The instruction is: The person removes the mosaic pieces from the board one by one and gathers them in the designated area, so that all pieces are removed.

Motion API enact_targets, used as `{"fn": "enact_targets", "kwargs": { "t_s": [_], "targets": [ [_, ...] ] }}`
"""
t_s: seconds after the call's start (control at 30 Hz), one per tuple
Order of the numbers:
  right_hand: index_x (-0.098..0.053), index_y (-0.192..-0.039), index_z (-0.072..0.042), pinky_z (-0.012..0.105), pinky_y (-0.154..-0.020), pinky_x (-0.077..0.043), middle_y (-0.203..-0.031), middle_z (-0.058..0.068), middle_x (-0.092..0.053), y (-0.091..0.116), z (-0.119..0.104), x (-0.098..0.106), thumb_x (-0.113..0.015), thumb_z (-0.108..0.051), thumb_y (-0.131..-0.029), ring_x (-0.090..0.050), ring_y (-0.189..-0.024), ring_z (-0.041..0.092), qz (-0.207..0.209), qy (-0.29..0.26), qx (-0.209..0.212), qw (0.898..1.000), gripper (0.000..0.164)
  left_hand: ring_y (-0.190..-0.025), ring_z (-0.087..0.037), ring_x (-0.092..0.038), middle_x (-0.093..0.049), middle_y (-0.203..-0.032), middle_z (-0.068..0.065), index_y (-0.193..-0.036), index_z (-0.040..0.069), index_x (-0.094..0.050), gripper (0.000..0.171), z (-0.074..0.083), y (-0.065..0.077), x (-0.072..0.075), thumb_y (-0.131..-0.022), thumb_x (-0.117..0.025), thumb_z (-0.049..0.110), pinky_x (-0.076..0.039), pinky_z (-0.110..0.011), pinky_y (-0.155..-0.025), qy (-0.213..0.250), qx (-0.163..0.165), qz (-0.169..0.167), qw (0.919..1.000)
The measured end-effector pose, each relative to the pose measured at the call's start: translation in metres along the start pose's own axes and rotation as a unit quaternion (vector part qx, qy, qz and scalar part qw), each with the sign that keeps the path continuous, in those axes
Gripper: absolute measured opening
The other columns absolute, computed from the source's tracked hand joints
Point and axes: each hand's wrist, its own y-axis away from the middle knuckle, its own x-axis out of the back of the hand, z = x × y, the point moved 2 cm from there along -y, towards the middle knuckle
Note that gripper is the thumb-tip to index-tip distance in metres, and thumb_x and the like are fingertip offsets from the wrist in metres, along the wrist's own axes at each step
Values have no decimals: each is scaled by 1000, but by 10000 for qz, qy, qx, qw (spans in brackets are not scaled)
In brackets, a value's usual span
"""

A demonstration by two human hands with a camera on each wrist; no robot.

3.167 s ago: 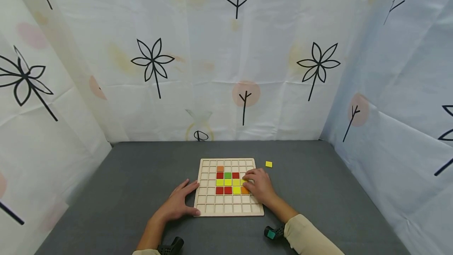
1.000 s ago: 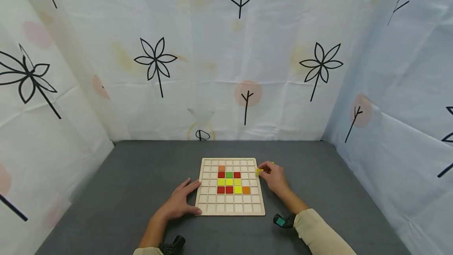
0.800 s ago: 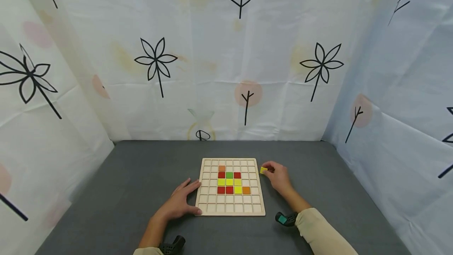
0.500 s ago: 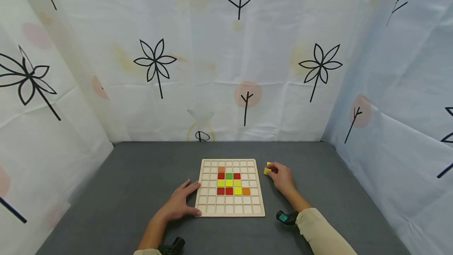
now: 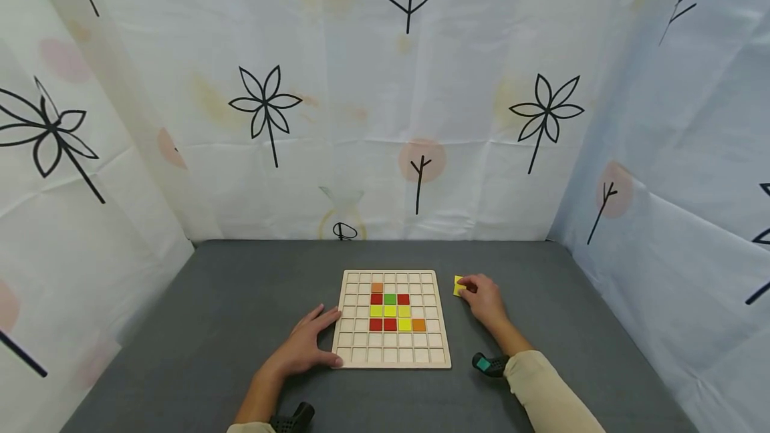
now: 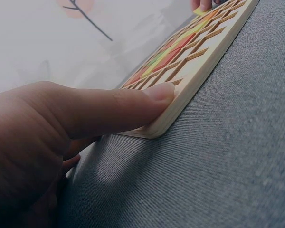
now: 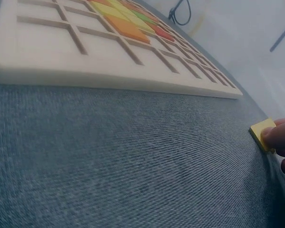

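Note:
A square wooden grid board [image 5: 397, 356] lies on the grey table, with red, yellow, green and orange square tiles in some of its cells. My left hand [image 5: 301, 346] rests at the board's left side. Its thumb lies on the near-left corner, plain in the left wrist view, and its outstretched fingers touch the edge farther back. To the right of the board, my right hand [image 5: 484, 299] pinches a yellow tile [image 7: 263, 133] between thumb and fingers, low by the tabletop. Yellow [image 5: 458, 283] shows ahead of the fingertips in the head view; where the loose second tile lies is partly hidden.
Patterned white cloth walls [image 5: 385, 85] stand behind and on both sides of the grey table [image 5: 271, 272]. Black wrist devices [image 5: 490, 364] are worn on both forearms.
My right hand has moved off the board to the right with a yellow tile, up to the loose yellow tile. One cell that showed yellow is now bare. The left hand stays put.

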Motion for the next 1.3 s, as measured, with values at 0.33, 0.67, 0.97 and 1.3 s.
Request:
{"fn": "enact_targets", "kwargs": {
  "t_s": [0.33, 0.67, 0.97, 1.3],
  "targets": [
    [-74, -98, 0, 49, -78, -43, -91, 12, -60, 0, 0, 2, -74, -5, -84, -54, -88, 33, -149, 250, 29, 9996, 15, -143, -39, -19, -36, -153, -9, -146, 17, -48, 95, -1, 0, 0, -64, -87, 46, -23, -66, -102, 54, 59, 9, 10000],
    [-75, -99, 0, 48, -77, -42, -90, 12, -59, 1, 1, 2, -73, -6, -85, -53, -85, 32, -199, 358, 132, 9991, 16, -142, -41, -20, -36, -153, -12, -146, 15, -48, 95, 0, 1, 0, -64, -87, 44, -24, -67, -101, 54, 53, 6, 10000],
    [-76, -98, -1, 48, -78, -43, -91, 12, -60, 2, 1, 0, -72, -6, -86, -54, -87, 32, -125, 363, 168, 9991, 14, -143, -40, -19, -36, -153, -10, -146, 16, -48, 95, 0, 1, -1, -64, -87, 45, -23, -67, -102, 60, 96, -2, 9999],
    [-74, -98, 0, 50, -81, -43, -93, 13, -61, 1, -3, 3, -69, -4, -88, -55, -91, 34, -60, 197, 102, 9997, 13, -143, -39, -20, -36, -153, -9, -146, 18, -49, 95, -1, -1, -1, -64, -87, 46, -24, -67, -101, 18, 90, 45, 9999]
  ]
}}
